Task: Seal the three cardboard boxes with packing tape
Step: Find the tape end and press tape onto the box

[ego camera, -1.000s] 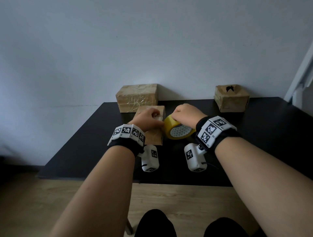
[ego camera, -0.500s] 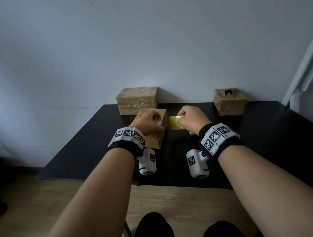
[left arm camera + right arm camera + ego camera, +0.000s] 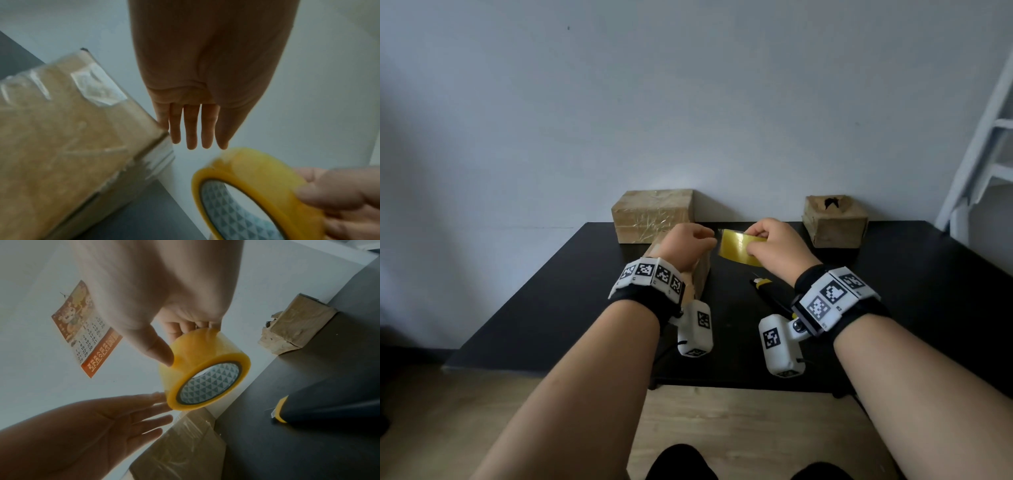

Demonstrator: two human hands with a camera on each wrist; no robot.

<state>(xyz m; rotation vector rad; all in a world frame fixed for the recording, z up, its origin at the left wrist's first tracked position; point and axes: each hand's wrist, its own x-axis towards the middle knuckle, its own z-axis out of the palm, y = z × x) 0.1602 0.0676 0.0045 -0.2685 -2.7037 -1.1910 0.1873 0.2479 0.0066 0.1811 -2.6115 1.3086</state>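
Observation:
My right hand (image 3: 760,245) holds the yellow packing tape roll (image 3: 738,249) in the air, thumb on one side and fingers on the other, as the right wrist view shows the tape roll (image 3: 205,369). My left hand (image 3: 700,237) hovers just left of the roll with straight fingers (image 3: 192,129), their tips at the roll's edge. Below it stands the near cardboard box (image 3: 700,274), its top glossy with clear tape (image 3: 72,138). A taped box (image 3: 654,216) sits at the back left and a smaller box (image 3: 834,222) with a torn top at the back right.
A black and yellow utility knife (image 3: 765,286) lies on the black table (image 3: 911,291) under my right wrist. The wall is close behind the boxes, with a calendar (image 3: 86,331) on it. A white ladder (image 3: 989,154) stands at the right.
My right hand lifted the tape roll off the table, up beside the near box. My left hand left the box top and its fingers straightened toward the roll.

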